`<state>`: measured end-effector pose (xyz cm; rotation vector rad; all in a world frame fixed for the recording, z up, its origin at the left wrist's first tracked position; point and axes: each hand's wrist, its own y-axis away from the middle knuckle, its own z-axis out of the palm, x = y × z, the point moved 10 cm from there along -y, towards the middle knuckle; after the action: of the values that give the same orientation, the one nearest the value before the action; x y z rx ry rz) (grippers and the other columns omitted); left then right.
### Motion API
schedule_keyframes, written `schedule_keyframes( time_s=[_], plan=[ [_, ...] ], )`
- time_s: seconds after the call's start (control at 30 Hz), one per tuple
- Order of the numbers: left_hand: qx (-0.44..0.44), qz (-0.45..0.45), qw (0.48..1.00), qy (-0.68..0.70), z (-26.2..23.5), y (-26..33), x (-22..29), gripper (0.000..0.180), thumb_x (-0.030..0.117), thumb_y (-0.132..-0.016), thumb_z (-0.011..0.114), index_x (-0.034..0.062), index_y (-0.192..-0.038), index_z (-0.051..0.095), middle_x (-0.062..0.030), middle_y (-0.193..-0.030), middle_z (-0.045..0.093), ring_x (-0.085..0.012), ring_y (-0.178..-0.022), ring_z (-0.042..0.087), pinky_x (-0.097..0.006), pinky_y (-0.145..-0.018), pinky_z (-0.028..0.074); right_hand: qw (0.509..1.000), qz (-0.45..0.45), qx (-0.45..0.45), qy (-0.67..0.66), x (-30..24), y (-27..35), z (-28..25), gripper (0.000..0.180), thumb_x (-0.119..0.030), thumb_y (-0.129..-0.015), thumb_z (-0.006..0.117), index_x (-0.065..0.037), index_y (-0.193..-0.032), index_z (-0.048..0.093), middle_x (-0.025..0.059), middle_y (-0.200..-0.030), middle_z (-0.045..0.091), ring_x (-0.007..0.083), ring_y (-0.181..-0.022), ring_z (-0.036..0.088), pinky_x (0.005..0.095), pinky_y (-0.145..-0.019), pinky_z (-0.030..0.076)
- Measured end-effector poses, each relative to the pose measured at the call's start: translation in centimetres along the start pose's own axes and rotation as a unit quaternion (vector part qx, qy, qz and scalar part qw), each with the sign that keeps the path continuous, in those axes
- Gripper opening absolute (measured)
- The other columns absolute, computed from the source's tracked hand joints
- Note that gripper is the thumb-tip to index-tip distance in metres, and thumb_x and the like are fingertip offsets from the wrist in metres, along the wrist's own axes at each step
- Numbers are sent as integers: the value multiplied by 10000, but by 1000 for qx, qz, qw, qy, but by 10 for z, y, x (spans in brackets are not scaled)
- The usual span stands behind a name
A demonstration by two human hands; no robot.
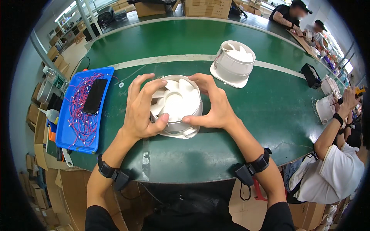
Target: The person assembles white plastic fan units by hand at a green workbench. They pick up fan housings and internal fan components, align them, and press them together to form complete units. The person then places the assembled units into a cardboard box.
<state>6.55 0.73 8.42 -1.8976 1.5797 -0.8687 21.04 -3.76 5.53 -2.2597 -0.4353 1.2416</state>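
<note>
Hands clasp a white plastic fan housing (176, 106) from both sides on the green table (246, 100). The left hand (143, 109) curves around the housing's left wall, fingers spread along the rim and thumb pressed against the near side; the right hand (213, 104) mirrors it on the right wall, fingers arched over the far rim and thumb laid on the near edge. Both are partly closed about the round body, holding it rather than lying flat. The housing sits near the table's front edge, directly before the person, its open top showing smooth curved blades around a round hub, with a flat flange at the base. A second fan housing (233, 62) of the same kind stands well apart, farther back and to the right, beyond a pale stripe on the table. To the left lies a blue tray (65, 140), shallow and rectangular, holding a tangle of thin red wires (79, 111) with small white ends and a dark phone (95, 96) resting on top. Black bands wrap both wrists. Another person in a white shirt (339, 173) works at the right edge.
</note>
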Motion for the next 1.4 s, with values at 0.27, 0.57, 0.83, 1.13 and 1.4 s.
schedule_keyframes(
  time_s=[0.27, 0.57, 0.83, 1.13, 1.4],
  plan=[
    [-14, -16, 1000, 4, 2, -1, -1, 615, 410, -745, 586, 33, -1226, 510, -145, -1136, 595, -394, -1173, 454, -543, -1007, 316, 999, -26, 39, -1, -1, 1, -4, 862, -411, -603, 842, -40, -1253, 416, 234, -1112, 612, 370, -995, 636, 409, -903, 496],
    [32, -48, 998, 40, -5, 3, -3, 601, 379, -719, 647, 27, -1172, 470, -213, -1168, 499, -391, -1084, 470, -503, -957, 362, 999, -19, 36, -7, -1, 1, -4, 858, -412, -608, 839, -43, -1257, 415, 236, -1119, 614, 365, -998, 637, 406, -899, 495],
    [-24, -86, 984, 157, 11, 8, -20, 739, 392, -739, 647, 29, -1318, 367, -248, -1376, 370, -405, -1256, 393, -474, -1043, 326, 1000, 2, -2, -5, 1, 0, 2, 886, -361, -608, 847, -40, -1291, 384, 218, -1201, 573, 348, -1093, 589, 413, -957, 455],
    [-58, -149, 920, 358, 28, 8, -37, 1120, 484, -583, 825, 28, -1431, 253, -209, -1455, 341, -323, -1342, 347, -424, -1093, 297, 999, -27, -24, 5, -7, 0, 9, 778, -369, -575, 876, -53, -1173, 492, 175, -1210, 538, 337, -1133, 540, 391, -970, 423],
    [52, -224, 885, 406, 18, 7, -37, 1089, 735, -727, 565, -5, -1444, 211, -279, -1454, 305, -340, -1299, 405, -430, -1073, 333, 964, 124, -43, -231, 23, 6, 17, 556, -380, -698, 815, -76, -1031, 490, 23, -915, 532, 91, -850, 508, 251, -706, 430]
  ],
)
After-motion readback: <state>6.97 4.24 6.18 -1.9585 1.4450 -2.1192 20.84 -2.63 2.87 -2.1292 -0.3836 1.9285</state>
